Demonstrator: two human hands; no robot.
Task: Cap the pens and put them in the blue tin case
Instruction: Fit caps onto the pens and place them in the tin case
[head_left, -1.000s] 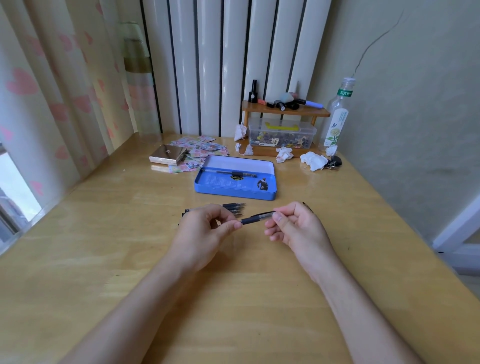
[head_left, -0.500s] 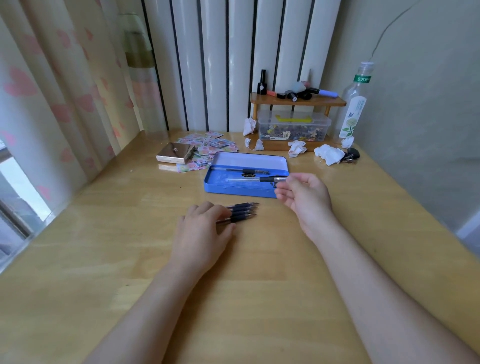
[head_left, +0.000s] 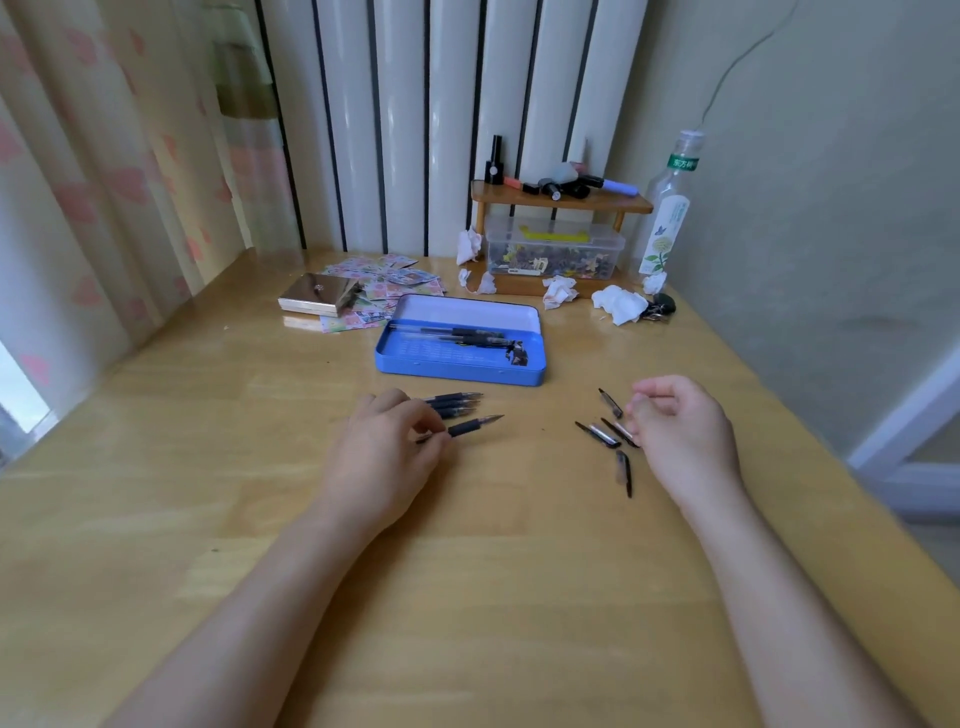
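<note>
With a second capped pen now lying in the open blue tin case (head_left: 460, 371), the next pairing begins.
Left hand (head_left: 384, 452) pinches an uncapped black pen (head_left: 470, 427) on the worktop (head_left: 519, 597); right hand (head_left: 680, 431), emptied, closes on a loose cap (head_left: 621, 431).

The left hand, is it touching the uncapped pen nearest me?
Touching. The head view shows the left hand pinching the barrel of the nearest uncapped pen between thumb and fingertips, with no gap visible.
</note>
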